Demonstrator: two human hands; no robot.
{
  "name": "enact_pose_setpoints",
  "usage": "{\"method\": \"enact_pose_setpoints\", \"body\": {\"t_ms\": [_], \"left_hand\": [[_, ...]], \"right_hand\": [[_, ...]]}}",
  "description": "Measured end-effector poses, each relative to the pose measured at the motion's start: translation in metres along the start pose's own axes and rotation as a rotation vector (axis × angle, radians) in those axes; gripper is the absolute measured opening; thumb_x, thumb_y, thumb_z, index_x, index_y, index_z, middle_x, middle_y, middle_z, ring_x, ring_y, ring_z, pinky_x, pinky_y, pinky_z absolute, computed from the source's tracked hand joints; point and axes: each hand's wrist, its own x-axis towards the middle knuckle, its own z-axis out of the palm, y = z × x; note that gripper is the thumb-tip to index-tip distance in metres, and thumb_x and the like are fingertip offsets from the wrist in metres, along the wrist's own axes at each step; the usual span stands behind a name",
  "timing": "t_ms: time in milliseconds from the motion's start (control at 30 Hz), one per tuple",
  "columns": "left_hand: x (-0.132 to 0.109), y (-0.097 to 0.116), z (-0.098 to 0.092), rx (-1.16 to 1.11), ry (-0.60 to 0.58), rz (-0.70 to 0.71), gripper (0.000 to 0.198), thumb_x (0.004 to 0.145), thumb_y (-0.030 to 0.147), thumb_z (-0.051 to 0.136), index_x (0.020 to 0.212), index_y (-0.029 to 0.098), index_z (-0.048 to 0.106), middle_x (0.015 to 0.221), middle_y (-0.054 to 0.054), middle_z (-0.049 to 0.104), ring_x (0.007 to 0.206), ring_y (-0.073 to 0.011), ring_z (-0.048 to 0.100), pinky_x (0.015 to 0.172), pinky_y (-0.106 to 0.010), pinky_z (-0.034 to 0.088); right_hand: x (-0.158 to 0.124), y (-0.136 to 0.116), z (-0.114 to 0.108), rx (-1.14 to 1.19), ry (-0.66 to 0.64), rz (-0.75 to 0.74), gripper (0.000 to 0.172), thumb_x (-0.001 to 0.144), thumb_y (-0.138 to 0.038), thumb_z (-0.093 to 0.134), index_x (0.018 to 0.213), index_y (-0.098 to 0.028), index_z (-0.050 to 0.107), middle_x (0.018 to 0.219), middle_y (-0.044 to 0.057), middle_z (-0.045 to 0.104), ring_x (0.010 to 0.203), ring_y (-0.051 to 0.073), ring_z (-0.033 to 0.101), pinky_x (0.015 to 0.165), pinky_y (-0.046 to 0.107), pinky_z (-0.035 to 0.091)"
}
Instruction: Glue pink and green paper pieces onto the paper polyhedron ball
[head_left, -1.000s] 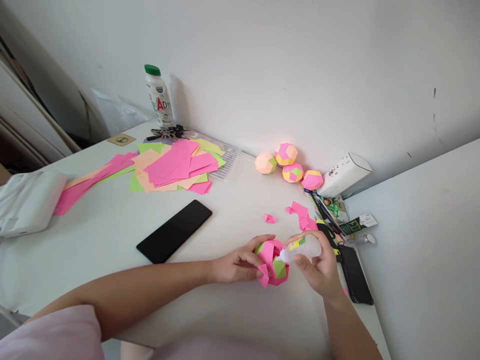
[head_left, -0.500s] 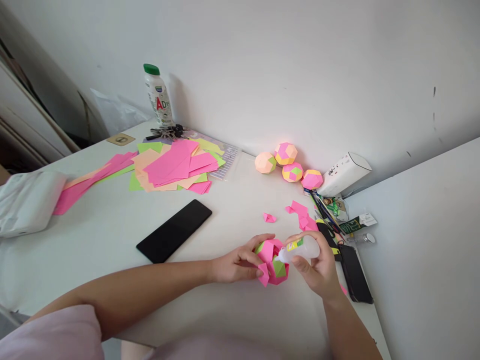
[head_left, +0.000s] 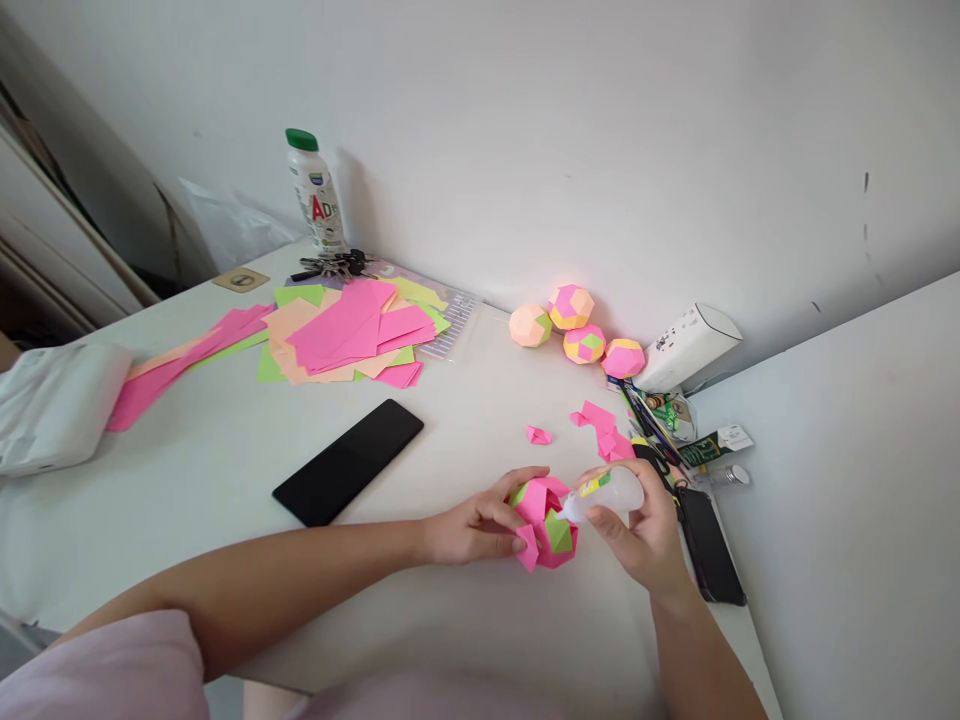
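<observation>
A pink and green folded paper ball (head_left: 559, 535) is held near the table's front edge by my left hand (head_left: 474, 528), its fingers round the ball's left side. A pink folded flap (head_left: 528, 549) sticks out by that thumb. My right hand (head_left: 649, 530) is closed on a clear glue bottle (head_left: 615, 490) with a yellow-green label, tilted so that its nozzle points down at the ball's green part. Beyond the hands lie a small pink folded piece (head_left: 538, 435) and several joined pink pieces (head_left: 609, 432).
A black phone (head_left: 349, 462) lies left of the hands, with a pile of coloured paper strips (head_left: 345, 330) behind it. Finished paper balls (head_left: 571, 306) stand by the wall. Scissors, pens and a black case (head_left: 711, 545) line the right edge.
The glue bottle in my right hand has shifted slightly to the right and up. My left hand and the paper ball have stayed nearly still.
</observation>
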Motion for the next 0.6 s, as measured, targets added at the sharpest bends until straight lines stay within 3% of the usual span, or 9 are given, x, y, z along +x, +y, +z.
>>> {"method": "enact_pose_setpoints", "body": {"t_ms": [600], "left_hand": [[0.0004,-0.0007,0.0000,0.008,0.003,-0.002,0.017,0.084,0.027,0.061,0.093,0.026,0.075,0.152,0.000,0.018,0.136,-0.0316,0.031,0.105,-0.041,0.040]], "right_hand": [[0.0007,-0.0029,0.0002,-0.091,0.031,-0.048,0.031,0.076,-0.045,0.071,0.091,-0.023,0.056,0.079,0.004,0.069,0.070,0.020,0.066,0.058,0.028,0.051]]}}
